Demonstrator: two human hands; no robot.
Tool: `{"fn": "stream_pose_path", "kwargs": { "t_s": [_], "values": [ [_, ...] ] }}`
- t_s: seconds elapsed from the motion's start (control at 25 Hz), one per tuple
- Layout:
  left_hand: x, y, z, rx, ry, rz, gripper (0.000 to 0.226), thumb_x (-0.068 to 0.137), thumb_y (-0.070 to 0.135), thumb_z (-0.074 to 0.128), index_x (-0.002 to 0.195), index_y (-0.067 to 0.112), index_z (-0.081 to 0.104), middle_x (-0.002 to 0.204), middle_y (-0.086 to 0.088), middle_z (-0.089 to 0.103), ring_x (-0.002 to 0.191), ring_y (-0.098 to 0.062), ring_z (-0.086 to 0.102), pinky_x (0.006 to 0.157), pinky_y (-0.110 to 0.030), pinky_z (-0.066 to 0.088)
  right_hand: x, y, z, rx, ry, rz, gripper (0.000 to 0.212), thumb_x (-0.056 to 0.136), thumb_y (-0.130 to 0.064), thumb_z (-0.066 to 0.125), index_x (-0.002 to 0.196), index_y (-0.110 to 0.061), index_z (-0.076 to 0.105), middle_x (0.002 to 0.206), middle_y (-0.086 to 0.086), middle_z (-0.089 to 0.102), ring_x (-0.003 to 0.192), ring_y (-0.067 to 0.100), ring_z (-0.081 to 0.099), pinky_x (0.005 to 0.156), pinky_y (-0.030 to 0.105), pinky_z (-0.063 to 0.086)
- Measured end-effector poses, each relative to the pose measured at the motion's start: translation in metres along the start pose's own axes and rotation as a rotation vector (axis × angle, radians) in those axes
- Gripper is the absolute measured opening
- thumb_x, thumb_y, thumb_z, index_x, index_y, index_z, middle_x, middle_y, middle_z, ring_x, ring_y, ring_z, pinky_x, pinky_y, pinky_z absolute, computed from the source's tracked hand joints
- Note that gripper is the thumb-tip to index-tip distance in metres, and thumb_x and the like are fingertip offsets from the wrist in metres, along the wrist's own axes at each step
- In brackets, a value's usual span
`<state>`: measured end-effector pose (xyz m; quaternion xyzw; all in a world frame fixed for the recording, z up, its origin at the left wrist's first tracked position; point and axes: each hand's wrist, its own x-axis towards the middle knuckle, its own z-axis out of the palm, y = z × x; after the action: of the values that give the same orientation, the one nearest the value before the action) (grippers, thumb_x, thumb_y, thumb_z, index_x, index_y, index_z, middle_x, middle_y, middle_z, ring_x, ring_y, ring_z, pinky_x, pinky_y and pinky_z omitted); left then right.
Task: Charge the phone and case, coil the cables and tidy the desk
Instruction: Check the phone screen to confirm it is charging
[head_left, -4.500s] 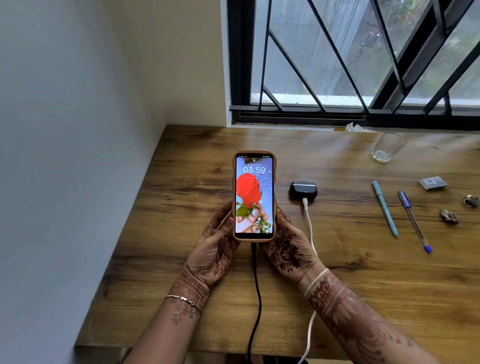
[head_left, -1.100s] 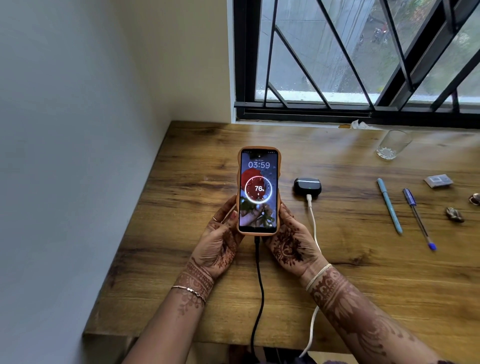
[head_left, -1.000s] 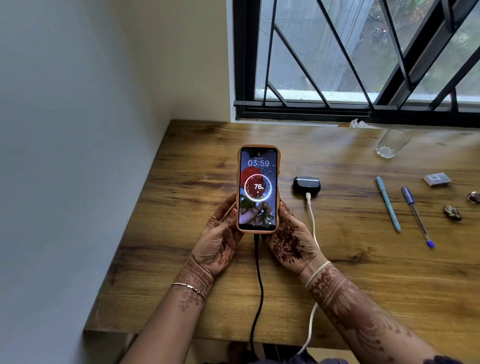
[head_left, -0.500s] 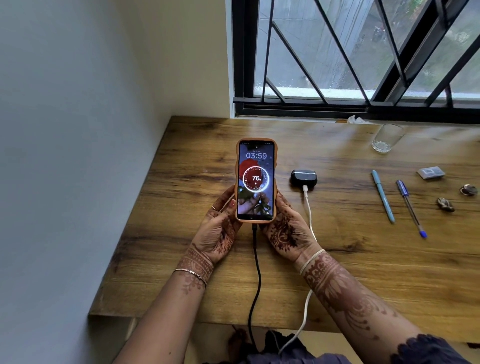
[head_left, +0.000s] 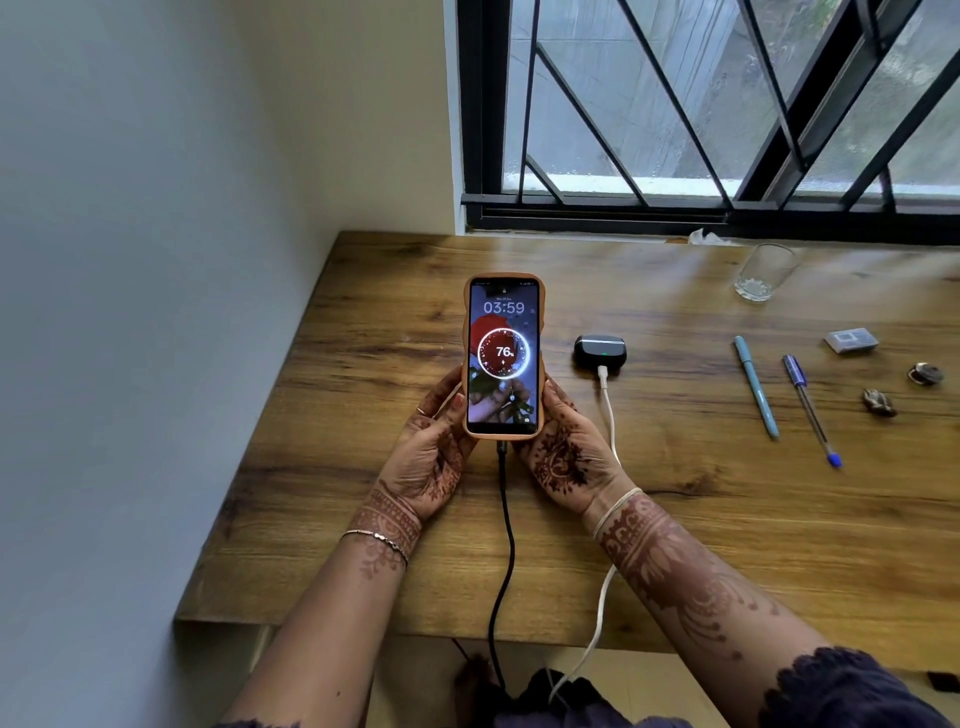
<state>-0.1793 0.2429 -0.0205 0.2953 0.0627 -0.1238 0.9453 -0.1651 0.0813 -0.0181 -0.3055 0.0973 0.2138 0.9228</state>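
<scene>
We hold the phone (head_left: 503, 358) upright at frame centre, left hand (head_left: 431, 457) and right hand (head_left: 563, 452) curled round its lower edges. Seconds ago its screen showed only wallpaper; now a 76% charging ring glows, so the black cable (head_left: 506, 545) has taken. Just right of it the case (head_left: 600, 352) sits plugged into the white cable (head_left: 609, 415) on the desk (head_left: 363, 322) with a green dot lit — coiling and tidying remain

Wooden desk (head_left: 363, 291), set into the corner under the window.
- Black case (head_left: 600, 352), mid-desk, small green light on; white cable (head_left: 608, 410) plugged into its near side, running over the front edge.
- Black cable (head_left: 506, 545) lies to its left and also goes over the front edge.
- Clear glass (head_left: 764, 273) near the back edge; crumpled white scrap (head_left: 706, 238) behind it.
- Teal pen (head_left: 756, 387) and blue pen (head_left: 810, 410) side by side, apart.
- Small grey box (head_left: 851, 341); two small brown objects (head_left: 879, 402) just beside it, not identifiable.
</scene>
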Motion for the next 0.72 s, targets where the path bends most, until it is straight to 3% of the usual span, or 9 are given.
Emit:
{"fn": "stream_pose_path", "kwargs": {
  "t_s": [0.2,0.4,0.52,0.6,0.68,0.72],
  "values": [
    [0.001,0.0,0.0,0.013,-0.003,0.0,0.036,0.089,0.001,0.048,0.122,0.01,0.06,0.131,-0.022,0.057,0.118,-0.03,0.06,0.097,-0.037,0.051,-0.003,-0.002,0.002,0.007,-0.037,-0.003,0.028,0.096,-0.018,0.048,0.116,-0.014,0.067,0.122,0.009,0.066,0.11,0.021,0.065,0.094,0.034,0.053],
    [0.004,-0.002,-0.003,0.04,0.052,0.01,0.045,0.086,0.001,0.052,0.131,0.003,0.051,0.129,-0.025,0.058,0.118,-0.032,0.059,0.1,-0.042,0.048,0.006,0.001,-0.002,0.003,0.041,-0.022,0.038,0.095,-0.017,0.051,0.132,-0.009,0.054,0.131,0.015,0.06,0.117,0.026,0.06,0.09,0.035,0.055],
    [0.011,-0.001,-0.002,0.127,0.148,0.049,0.039,0.084,0.0,0.055,0.123,0.001,0.057,0.12,-0.022,0.064,0.109,-0.028,0.065,0.095,-0.039,0.051,0.011,0.001,0.002,0.009,0.146,-0.078,0.023,0.095,-0.009,0.051,0.113,-0.003,0.063,0.108,0.015,0.071,0.092,0.022,0.071,0.074,0.033,0.06],
    [0.014,0.001,0.0,0.235,0.203,0.083,0.027,0.087,-0.004,0.053,0.11,0.005,0.064,0.101,-0.012,0.074,0.09,-0.019,0.072,0.081,-0.029,0.059,0.014,-0.001,0.004,-0.12,0.248,-0.118,0.014,0.094,-0.007,0.054,0.098,-0.007,0.067,0.088,0.009,0.075,0.075,0.016,0.073,0.061,0.027,0.059],
    [0.018,0.004,-0.003,0.371,0.263,0.102,0.024,0.089,-0.006,0.053,0.103,0.008,0.065,0.091,-0.006,0.075,0.081,-0.014,0.072,0.075,-0.026,0.059,0.017,-0.004,0.004,-0.309,0.329,-0.14,0.011,0.091,-0.01,0.06,0.097,-0.007,0.069,0.083,0.007,0.075,0.068,0.013,0.072,0.057,0.024,0.056],
    [0.022,0.005,-0.006,0.456,0.287,0.108,0.023,0.088,-0.006,0.054,0.102,0.009,0.066,0.096,-0.008,0.074,0.084,-0.016,0.071,0.081,-0.029,0.058,0.019,-0.006,0.004,-0.395,0.355,-0.136,0.015,0.09,-0.012,0.062,0.102,-0.005,0.069,0.083,0.006,0.074,0.068,0.012,0.071,0.057,0.022,0.055]
  ]
}}
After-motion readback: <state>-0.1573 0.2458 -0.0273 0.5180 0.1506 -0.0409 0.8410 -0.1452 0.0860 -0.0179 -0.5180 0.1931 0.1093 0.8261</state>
